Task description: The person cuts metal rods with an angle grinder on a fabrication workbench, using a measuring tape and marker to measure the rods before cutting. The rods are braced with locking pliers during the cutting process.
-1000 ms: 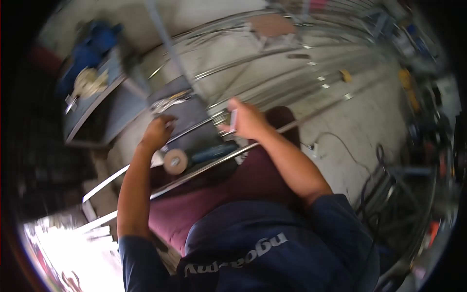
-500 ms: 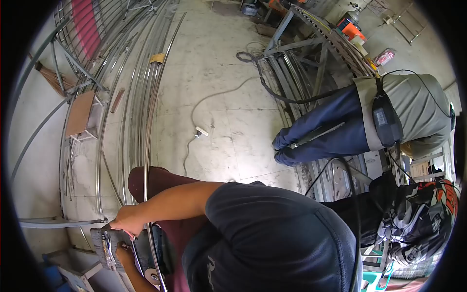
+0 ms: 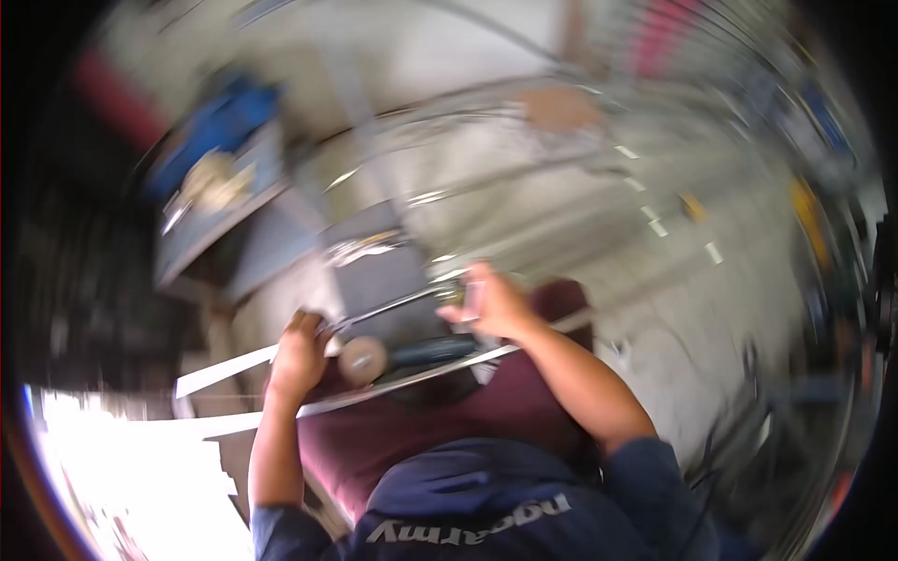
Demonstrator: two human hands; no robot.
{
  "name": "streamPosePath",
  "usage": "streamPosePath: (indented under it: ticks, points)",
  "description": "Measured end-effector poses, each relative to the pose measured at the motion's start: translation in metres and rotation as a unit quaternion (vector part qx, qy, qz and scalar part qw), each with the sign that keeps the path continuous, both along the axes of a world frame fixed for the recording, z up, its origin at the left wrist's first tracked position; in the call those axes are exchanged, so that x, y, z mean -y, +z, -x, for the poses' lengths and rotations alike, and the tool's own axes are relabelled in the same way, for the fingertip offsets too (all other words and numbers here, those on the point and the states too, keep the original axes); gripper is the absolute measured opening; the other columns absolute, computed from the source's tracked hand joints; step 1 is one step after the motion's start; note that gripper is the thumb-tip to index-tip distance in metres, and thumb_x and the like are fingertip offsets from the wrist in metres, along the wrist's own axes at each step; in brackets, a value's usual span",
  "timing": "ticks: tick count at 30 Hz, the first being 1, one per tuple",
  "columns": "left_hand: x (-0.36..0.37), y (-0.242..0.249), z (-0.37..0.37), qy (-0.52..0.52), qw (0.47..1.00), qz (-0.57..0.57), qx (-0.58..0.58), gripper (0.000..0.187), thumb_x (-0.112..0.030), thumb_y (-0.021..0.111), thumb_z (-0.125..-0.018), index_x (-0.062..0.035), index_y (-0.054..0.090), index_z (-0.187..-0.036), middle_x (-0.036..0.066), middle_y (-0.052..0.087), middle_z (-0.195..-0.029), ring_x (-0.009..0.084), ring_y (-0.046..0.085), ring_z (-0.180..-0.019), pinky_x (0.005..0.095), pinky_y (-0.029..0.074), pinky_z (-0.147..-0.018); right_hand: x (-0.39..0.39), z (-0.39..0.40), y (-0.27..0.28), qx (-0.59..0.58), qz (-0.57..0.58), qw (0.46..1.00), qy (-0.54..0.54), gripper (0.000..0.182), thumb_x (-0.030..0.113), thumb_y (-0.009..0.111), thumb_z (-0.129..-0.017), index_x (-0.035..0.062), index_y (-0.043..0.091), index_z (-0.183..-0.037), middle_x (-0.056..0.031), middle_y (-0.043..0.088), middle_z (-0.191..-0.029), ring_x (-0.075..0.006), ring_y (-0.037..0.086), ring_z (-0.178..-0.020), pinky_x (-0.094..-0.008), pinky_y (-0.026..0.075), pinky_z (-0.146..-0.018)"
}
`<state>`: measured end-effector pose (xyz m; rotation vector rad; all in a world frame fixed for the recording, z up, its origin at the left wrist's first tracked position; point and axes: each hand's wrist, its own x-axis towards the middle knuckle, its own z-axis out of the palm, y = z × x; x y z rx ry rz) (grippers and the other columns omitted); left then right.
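Observation:
My left hand (image 3: 299, 351) is closed around the near end of a thin metal bar (image 3: 388, 307). The bar slants up toward my right hand (image 3: 488, 304), whose fingers are curled around something blurred at its other end. Beneath the bar is a dark grey block (image 3: 379, 280), with metal locking pliers (image 3: 365, 249) lying on it. Between the block and my lap rests an angle grinder (image 3: 432, 352) with a round, tan disc (image 3: 363, 360). A long shiny metal tube (image 3: 421, 377) crosses over my thighs, below both hands.
A grey box-like stand (image 3: 224, 224) at the left carries a blue item (image 3: 220, 122) and a pale bundle (image 3: 217, 179). Long metal tubes lie across the floor beyond the block, near a brown board (image 3: 561, 110). Bright light fills the lower left.
The view has swung toward the lap and block, blurring the surroundings. Both hands now show, spread further apart along the bar. The co-workers seen before are out of clear view.

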<state>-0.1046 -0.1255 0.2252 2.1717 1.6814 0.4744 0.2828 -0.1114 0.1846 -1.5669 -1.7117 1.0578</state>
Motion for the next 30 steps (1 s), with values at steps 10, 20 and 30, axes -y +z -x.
streamPosePath:
  ticks: [10,20,30]
  points:
    - [0.096,-0.075,0.077,0.349,0.922,-0.163,0.043,0.020,-0.015,0.075,-0.100,-0.0076,0.072,-0.118,0.018,0.070,-0.112,0.0433,0.066,-0.108,0.0530,0.050,-0.098,-0.154,0.090,-0.007,-0.320,0.337,0.885,-0.004,0.062,0.071,0.054,-0.113,0.0115,0.069,-0.123,-0.0081,0.082,-0.100,-0.0208,0.078,-0.085,-0.0395,0.059,-0.063]
    - [0.076,-0.062,0.098,0.263,0.945,-0.191,0.039,0.023,-0.012,0.084,-0.090,-0.0112,0.074,-0.111,0.008,0.072,-0.102,0.0321,0.069,-0.097,0.0452,0.049,-0.092,-0.343,0.314,-0.026,-0.151,0.054,0.987,-0.023,0.072,0.043,0.097,-0.084,0.0034,0.055,-0.128,-0.0150,0.072,-0.114,-0.0288,0.073,-0.100,-0.0468,0.060,-0.075]
    - [0.076,-0.064,0.118,0.253,0.943,-0.211,0.056,0.024,-0.009,0.088,-0.083,-0.0143,0.076,-0.103,0.002,0.074,-0.095,0.0249,0.069,-0.084,0.0401,0.049,-0.084,-0.421,0.459,-0.036,0.068,-0.297,0.949,0.081,0.069,0.012,0.103,-0.078,-0.0021,0.053,-0.123,-0.0267,0.066,-0.125,-0.0479,0.067,-0.119,-0.0538,0.055,-0.098]
